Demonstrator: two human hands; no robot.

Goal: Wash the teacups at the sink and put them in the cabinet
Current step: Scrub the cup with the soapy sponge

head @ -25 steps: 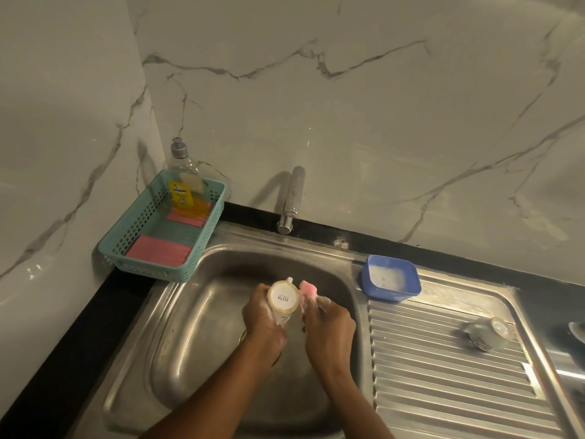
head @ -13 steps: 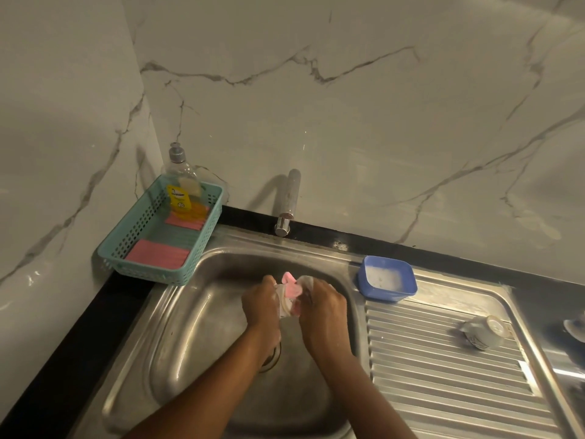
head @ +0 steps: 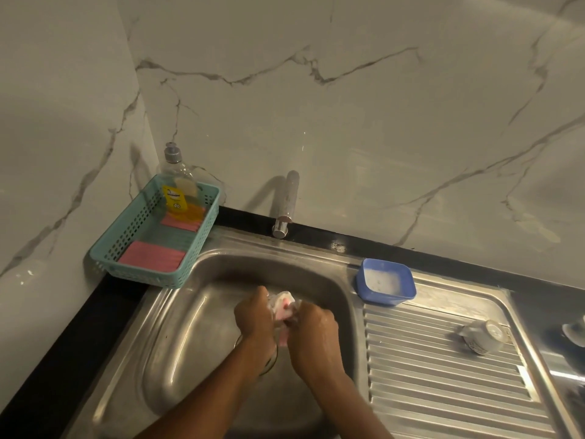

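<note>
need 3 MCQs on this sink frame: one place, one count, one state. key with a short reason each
1. Where does the blue tub stand?
A. under the tap
B. on the drainboard, at its back left corner
C. on the black counter strip at far left

2. How many pink pads lie in the teal basket?
A. one
B. two
C. four

3. What is the left hand doing?
A. hanging idle
B. turning the tap
C. gripping a teacup over the sink

Key:
1 B, the tub rests on the steel just right of the sink.
2 B, one pad lies near the front, one by the soap bottle.
3 C, its fingers curl round the teacup while the right hand holds a pink sponge at it.
</note>
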